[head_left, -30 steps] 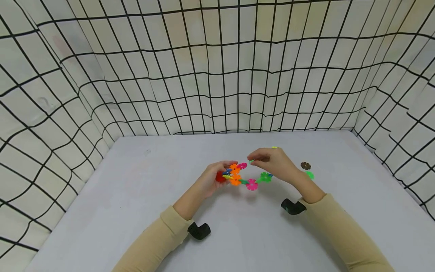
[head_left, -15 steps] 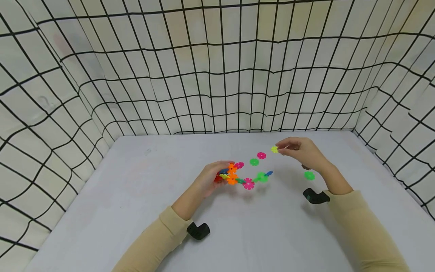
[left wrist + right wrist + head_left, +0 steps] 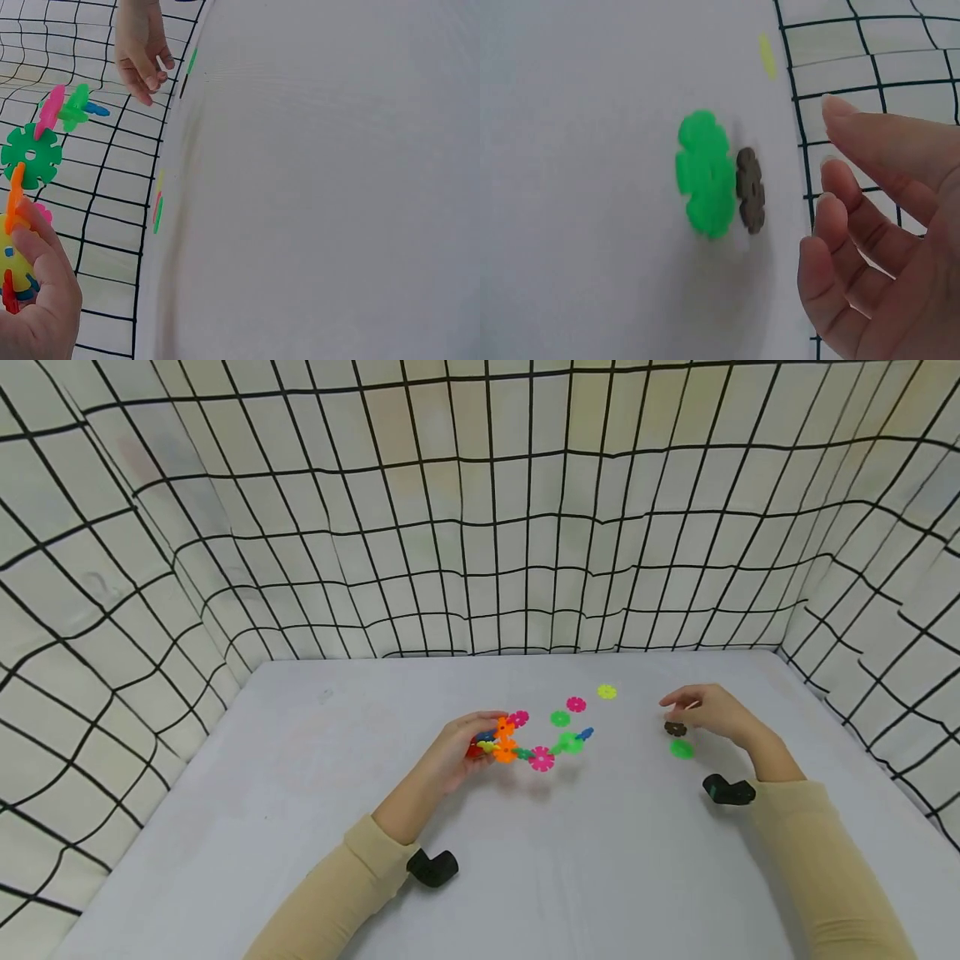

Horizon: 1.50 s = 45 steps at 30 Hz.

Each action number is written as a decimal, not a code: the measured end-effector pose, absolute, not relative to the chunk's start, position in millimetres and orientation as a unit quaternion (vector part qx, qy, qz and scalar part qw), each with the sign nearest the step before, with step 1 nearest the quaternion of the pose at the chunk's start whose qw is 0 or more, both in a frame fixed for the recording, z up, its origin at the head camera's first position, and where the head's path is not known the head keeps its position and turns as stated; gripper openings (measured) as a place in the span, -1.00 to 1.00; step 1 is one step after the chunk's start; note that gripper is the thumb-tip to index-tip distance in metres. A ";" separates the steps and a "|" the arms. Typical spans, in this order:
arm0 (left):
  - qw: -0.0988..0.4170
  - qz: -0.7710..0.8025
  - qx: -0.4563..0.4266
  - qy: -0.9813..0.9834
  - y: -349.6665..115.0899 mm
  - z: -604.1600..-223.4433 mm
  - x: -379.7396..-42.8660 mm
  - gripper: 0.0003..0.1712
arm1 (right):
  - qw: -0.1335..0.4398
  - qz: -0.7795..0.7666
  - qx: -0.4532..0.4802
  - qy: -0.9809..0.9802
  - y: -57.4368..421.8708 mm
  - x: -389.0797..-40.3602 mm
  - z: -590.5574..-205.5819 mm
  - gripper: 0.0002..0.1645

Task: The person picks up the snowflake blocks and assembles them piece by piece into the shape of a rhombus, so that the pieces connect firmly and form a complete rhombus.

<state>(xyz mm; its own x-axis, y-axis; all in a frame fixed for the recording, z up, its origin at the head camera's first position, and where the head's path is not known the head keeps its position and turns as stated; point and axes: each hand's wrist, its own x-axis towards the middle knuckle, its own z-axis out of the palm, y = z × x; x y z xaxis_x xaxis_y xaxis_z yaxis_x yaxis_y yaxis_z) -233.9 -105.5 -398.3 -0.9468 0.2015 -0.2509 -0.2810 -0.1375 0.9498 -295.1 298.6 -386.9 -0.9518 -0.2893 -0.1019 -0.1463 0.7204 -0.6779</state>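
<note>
My left hand [image 3: 447, 758] grips one end of a chain of interlocking flower-shaped plastic discs, held above the table. An orange disc [image 3: 506, 751], a pink disc [image 3: 542, 759] and a green disc [image 3: 31, 156] are among its pieces, and a blue disc [image 3: 585, 734] forms its free end. Part of the chain is hidden in the palm. My right hand [image 3: 716, 714] hovers by a loose brown disc [image 3: 751, 190], fingers apart and loosely bent, holding nothing. Beside the brown one lies a loose bright green disc [image 3: 706, 174].
Farther back on the white table [image 3: 300, 827] lie a yellow disc [image 3: 607, 692], a pink disc [image 3: 576, 704] and a green disc [image 3: 560, 718], all loose. White walls with a black grid net [image 3: 487, 527] enclose the far edge and sides.
My right hand has moved right, from the loose green disc past the yellow one to the brown one. My left hand and the chain have shifted slightly left.
</note>
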 end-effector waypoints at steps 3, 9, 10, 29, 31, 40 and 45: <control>0.162 0.754 -0.031 0.635 -105.0 -397.7 -233.3 -0.58 | 0.119 -0.349 -0.103 0.924 308.7 -297.4 -392.2 -0.48; 0.170 0.758 -0.029 0.629 -103.3 -399.3 -233.6 -0.57 | 0.142 -0.342 -0.096 0.924 321.0 -300.6 -398.8 -0.47; 0.172 0.758 -0.029 0.629 -103.1 -400.2 -233.7 -0.57 | 0.144 -0.342 -0.097 0.924 321.7 -300.1 -399.1 -0.48; 0.188 0.766 -0.028 0.614 -100.9 -403.1 -233.1 -0.57 | 0.148 -0.319 -0.086 0.932 318.2 -301.7 -396.9 -0.54; 0.187 0.767 -0.030 0.613 -101.2 -402.9 -233.1 -0.57 | 0.141 -0.325 -0.086 0.931 318.5 -301.5 -397.6 -0.57; 0.180 0.766 -0.032 0.617 -104.1 -402.8 -232.7 -0.55 | 0.107 -0.347 -0.075 0.929 318.9 -291.9 -400.4 -0.57; 0.180 0.766 -0.033 0.616 -105.1 -403.1 -231.9 -0.57 | 0.080 -0.361 -0.066 0.927 310.7 -284.6 -396.7 -0.51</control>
<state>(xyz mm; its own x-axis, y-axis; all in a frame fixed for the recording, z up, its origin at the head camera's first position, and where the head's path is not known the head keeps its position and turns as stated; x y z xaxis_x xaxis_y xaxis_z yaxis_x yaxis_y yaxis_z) -231.9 -105.1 -403.1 -0.9332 0.2352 -0.2718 -0.3162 -0.1772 0.9320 -284.6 310.7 -396.7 -0.9785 -0.1803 -0.1005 -0.0648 0.7306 -0.6797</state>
